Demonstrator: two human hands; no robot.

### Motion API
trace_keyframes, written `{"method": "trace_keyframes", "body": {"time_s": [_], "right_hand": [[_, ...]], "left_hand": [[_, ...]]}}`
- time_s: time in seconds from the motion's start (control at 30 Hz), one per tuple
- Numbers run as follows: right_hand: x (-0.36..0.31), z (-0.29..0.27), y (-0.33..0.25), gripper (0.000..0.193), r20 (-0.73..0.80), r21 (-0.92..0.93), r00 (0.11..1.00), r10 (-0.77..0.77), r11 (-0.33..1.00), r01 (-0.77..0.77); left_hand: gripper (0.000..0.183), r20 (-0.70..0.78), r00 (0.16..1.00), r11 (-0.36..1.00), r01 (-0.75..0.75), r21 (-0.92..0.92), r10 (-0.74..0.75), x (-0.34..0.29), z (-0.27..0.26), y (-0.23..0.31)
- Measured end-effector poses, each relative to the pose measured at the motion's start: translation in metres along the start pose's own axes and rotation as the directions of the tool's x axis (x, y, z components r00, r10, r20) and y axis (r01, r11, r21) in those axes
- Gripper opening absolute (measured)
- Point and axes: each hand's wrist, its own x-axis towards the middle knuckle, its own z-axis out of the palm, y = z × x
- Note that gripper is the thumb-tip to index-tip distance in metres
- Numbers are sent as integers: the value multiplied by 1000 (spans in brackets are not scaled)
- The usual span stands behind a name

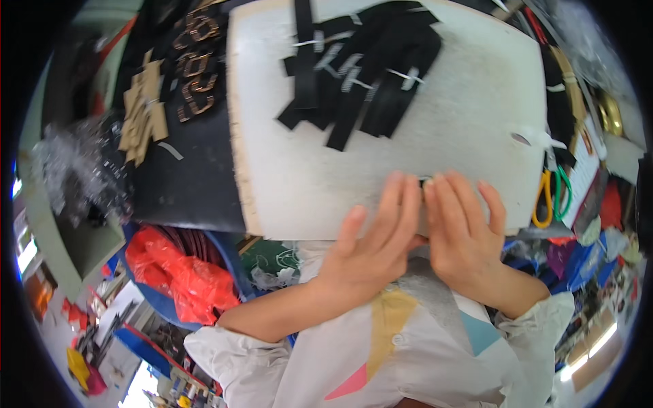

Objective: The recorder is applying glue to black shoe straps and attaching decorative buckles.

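A large white board lies on the table before me. Close to its near edge, my left hand and my right hand meet at their fingertips. A small dark piece shows in the narrow gap between the index fingers; most of it is hidden, so its kind cannot be made out. The other fingers of both hands stretch forward, with the little fingers raised apart. Beyond my hands rests a pile of flat black straps, some tied in bundles with white strips.
Left of the board, on black material, are tan strips and copper-coloured buckles. Scissors with yellow and green handles lie at the right edge. A red plastic bag sits in a blue container; clear plastic lies far left.
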Motion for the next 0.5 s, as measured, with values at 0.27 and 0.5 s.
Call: {"method": "trace_keyframes", "body": {"time_s": [0.27,0.5], "right_hand": [[-1,9,4,35,-75,55,996,38,998,-34],[5,5,51,42,-16,714,990,144,694,-89]], "left_hand": [[26,30,997,989,79,-128,-75,6,-4,5],[19,-117,968,684,69,-726,-222,23,17,-33]]}}
